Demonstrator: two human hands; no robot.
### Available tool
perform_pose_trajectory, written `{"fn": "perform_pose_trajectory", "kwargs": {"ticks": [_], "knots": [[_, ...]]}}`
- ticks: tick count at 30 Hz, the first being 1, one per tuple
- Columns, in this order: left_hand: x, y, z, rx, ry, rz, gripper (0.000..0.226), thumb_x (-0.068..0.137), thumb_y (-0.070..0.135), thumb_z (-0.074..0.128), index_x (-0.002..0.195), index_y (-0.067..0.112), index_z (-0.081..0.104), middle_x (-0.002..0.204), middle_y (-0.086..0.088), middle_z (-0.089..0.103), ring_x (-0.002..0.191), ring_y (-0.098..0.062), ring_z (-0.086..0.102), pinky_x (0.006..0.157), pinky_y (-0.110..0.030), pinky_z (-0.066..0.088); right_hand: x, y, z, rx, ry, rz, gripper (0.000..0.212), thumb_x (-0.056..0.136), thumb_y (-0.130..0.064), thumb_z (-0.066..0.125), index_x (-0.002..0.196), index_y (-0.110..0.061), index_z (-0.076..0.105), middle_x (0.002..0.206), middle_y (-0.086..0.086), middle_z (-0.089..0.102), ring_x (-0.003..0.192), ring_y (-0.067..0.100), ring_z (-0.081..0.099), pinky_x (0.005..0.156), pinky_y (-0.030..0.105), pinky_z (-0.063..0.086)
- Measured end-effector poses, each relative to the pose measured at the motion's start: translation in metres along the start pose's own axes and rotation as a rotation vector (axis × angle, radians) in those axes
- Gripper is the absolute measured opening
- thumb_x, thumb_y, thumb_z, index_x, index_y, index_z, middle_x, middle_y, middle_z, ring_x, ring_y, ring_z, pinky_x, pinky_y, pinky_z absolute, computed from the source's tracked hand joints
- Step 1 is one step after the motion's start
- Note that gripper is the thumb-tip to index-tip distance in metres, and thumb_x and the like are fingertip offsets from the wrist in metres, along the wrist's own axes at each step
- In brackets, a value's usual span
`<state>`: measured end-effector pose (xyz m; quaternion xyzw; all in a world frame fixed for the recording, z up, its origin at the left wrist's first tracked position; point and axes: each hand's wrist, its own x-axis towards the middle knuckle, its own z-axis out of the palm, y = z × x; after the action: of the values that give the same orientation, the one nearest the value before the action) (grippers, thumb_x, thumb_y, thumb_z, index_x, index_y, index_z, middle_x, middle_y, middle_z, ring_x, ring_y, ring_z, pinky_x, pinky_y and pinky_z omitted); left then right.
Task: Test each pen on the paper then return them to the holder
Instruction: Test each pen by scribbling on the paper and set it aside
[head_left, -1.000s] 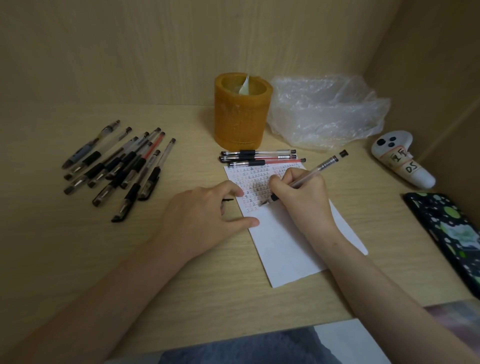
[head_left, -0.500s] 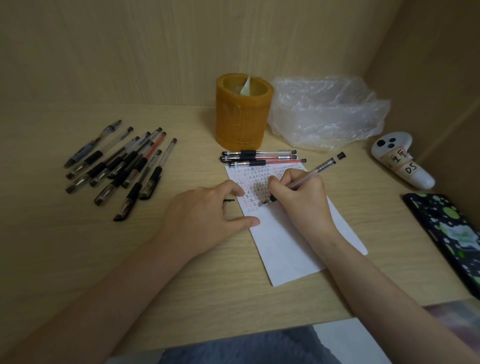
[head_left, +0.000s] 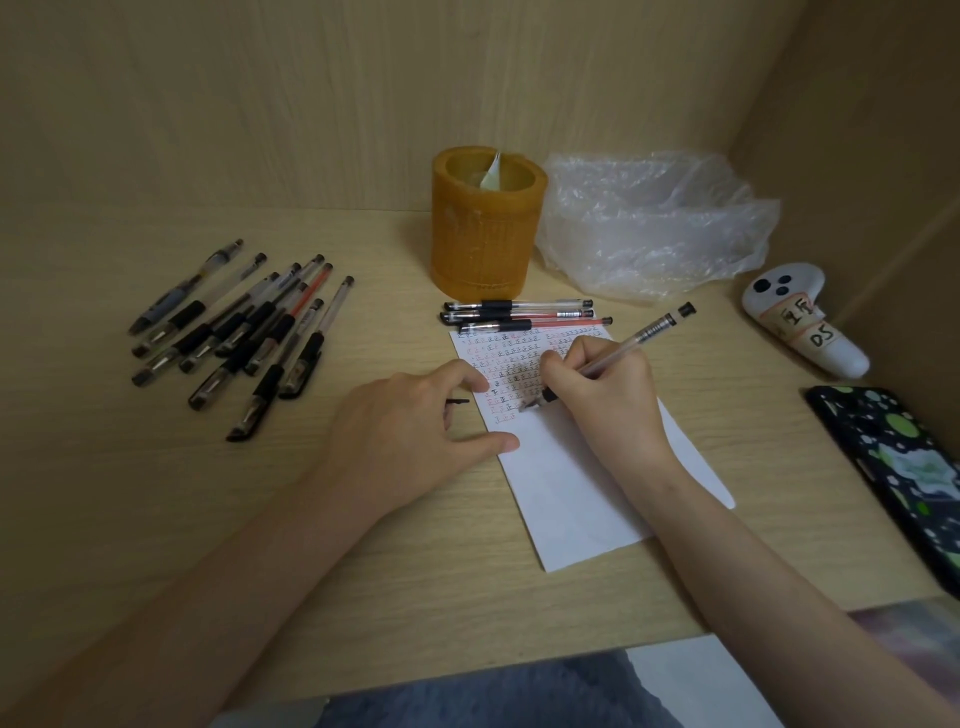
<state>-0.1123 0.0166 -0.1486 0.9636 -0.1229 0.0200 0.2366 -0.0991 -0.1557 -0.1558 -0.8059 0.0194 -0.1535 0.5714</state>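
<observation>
My right hand grips a clear-barrelled pen, tip down on the white paper, whose upper part is covered with small red and black marks. My left hand rests on the desk with thumb and forefinger pressing the paper's left edge; a small black pen cap pokes out from under its fingers. Three pens lie side by side above the paper. Several more pens lie in a loose pile at the left. The orange cylindrical holder stands behind the paper with a scrap of paper inside.
A crumpled clear plastic bag lies right of the holder. A white controller with a handwritten label lies at the far right, and a phone in a dark patterned case sits near the right edge. Wooden walls enclose the back and right.
The pen in my right hand has shifted slightly while its tip stays on the paper; my left hand and everything else have stayed put.
</observation>
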Motion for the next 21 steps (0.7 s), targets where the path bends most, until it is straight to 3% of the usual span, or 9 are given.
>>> {"fn": "perform_pose_trajectory", "kwargs": {"ticks": [3,12,16,21], "knots": [[-0.0005,0.0004,-0.0005,0.004,0.002,0.003,0.054,0.063,0.072,0.06,0.107,0.041,0.053,0.063,0.013,0.055,0.072,-0.003,0.057,0.071,-0.027,0.048,-0.0002,0.0001,0.0007,-0.007,-0.003,0.004,0.037,0.08,-0.005,0.063,0.05,-0.006,0.042,0.048,0.001,0.038,0.045,0.006,0.032,0.047,0.019,0.029],[0.0004,-0.0005,0.0006,-0.002,0.004,0.004,0.055,0.063,0.073,0.059,0.108,0.042,0.053,0.07,0.013,0.059,0.075,-0.002,0.058,0.073,-0.028,0.049,-0.0003,-0.0006,-0.0004,-0.005,-0.01,0.015,0.033,0.079,-0.005,0.063,0.053,0.001,0.044,0.051,0.008,0.04,0.047,0.009,0.035,0.048,0.021,0.032],[0.0001,-0.0008,0.0009,0.0,0.014,0.012,0.055,0.062,0.073,0.059,0.107,0.042,0.053,0.069,0.012,0.06,0.073,-0.002,0.058,0.072,-0.029,0.049,-0.0001,0.0,-0.0002,-0.007,-0.004,0.004,0.037,0.079,-0.003,0.062,0.049,-0.008,0.041,0.046,-0.001,0.037,0.044,0.005,0.032,0.047,0.017,0.031],[0.0002,-0.0009,0.001,0.006,0.018,0.012,0.055,0.063,0.073,0.059,0.108,0.042,0.053,0.079,0.011,0.064,0.075,-0.002,0.059,0.073,-0.029,0.05,0.0,0.0003,-0.0002,0.019,-0.024,0.001,0.034,0.081,-0.006,0.064,0.053,0.001,0.046,0.05,0.006,0.042,0.046,0.008,0.035,0.049,0.019,0.033]]}}
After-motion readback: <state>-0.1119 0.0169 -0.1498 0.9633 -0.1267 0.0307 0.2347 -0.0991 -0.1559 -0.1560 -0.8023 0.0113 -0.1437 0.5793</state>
